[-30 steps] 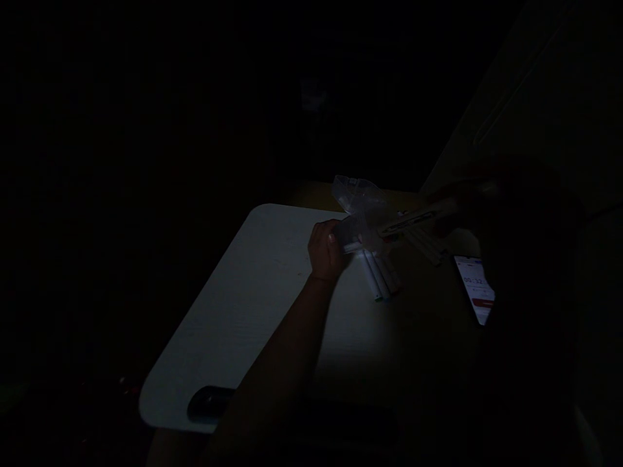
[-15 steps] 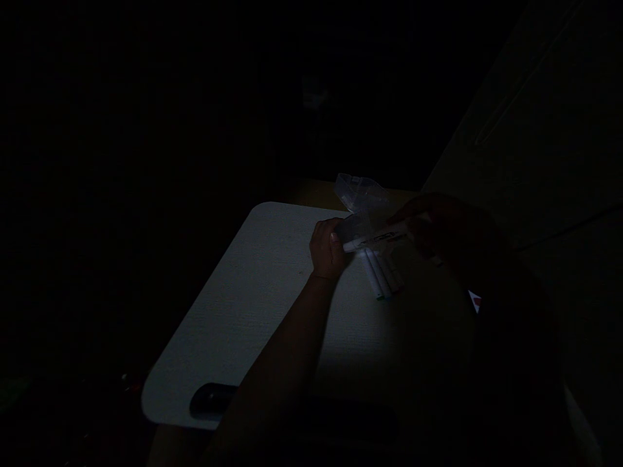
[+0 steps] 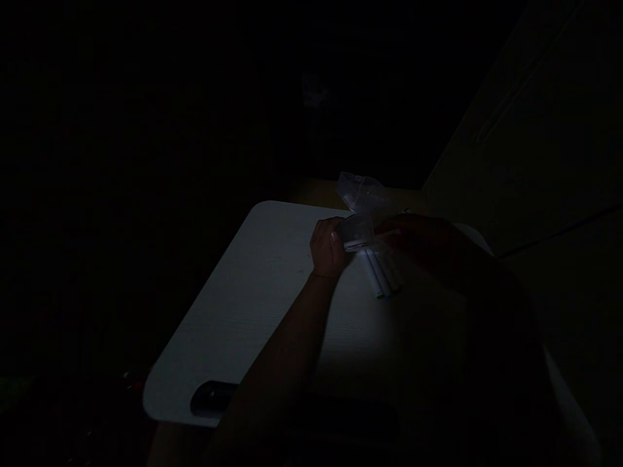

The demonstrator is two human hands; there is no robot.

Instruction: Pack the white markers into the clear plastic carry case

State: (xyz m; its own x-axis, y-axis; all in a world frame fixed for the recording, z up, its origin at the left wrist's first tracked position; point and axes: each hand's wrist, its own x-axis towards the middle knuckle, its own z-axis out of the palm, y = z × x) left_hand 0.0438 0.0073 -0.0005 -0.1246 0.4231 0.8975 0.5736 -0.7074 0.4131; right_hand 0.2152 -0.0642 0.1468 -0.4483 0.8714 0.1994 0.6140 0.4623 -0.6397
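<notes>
The scene is very dark, with only a small white table (image 3: 243, 305) dimly lit. My left hand (image 3: 327, 250) grips the near end of a clear plastic case (image 3: 363, 204) whose lid stands open at the table's far side. My right hand (image 3: 423, 243), in shadow, holds a white marker (image 3: 366, 243) and has its tip at the case's opening. Three white markers (image 3: 382, 275) lie side by side on the table just below the case.
A dark oval slot (image 3: 214, 397) is cut into the table's near edge. A pale wall or panel (image 3: 535, 130) rises on the right. Everything around the table is too dark to make out.
My right hand has brought the marker leftward from the right side of the table to the case. My arm now covers the lit phone seen earlier. My left hand has stayed on the case.
</notes>
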